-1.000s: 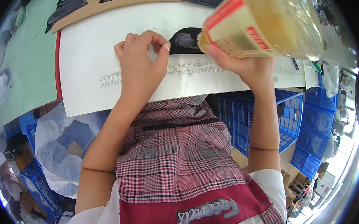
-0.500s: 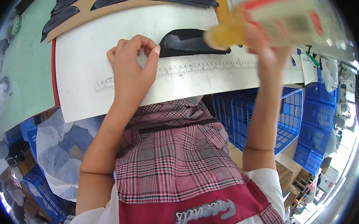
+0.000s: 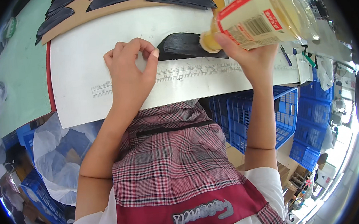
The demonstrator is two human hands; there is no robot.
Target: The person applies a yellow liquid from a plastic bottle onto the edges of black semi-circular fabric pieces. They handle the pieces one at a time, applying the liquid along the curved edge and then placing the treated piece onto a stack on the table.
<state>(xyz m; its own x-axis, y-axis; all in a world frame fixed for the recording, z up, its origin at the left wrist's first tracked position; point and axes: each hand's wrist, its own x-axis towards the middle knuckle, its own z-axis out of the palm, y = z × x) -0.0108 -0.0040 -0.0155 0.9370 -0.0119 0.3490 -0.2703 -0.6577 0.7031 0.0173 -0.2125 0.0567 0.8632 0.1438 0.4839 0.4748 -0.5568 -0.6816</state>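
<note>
A flat black half-moon-shaped piece (image 3: pixel 179 46) lies on the white work board, its upper edge curved and its lower edge nearly straight. Thumb and forefinger of my left hand (image 3: pixel 132 63) pinch its left tip. My right hand (image 3: pixel 250 56) grips a clear plastic bottle (image 3: pixel 256 19) of yellowish liquid with a red and white label. It is tilted, neck down to the left, and its pale tip (image 3: pixel 210 44) meets the right part of the black piece. A shiny, wet-looking film covers much of that piece's face.
A printed ruler scale (image 3: pixel 181 73) runs along the white board (image 3: pixel 89 47). Several similar black pieces (image 3: pixel 117 0) rest on a tan strip (image 3: pixel 79 23) at the back. A green mat (image 3: pixel 25 80) lies left, a pen (image 3: pixel 286 56) right. Below the table stands a blue crate (image 3: pixel 286 109).
The bottle, blurred by motion before, is now sharper and a little further left and lower. The film on the black piece has become more even and glossy. My left hand keeps its pinch.
</note>
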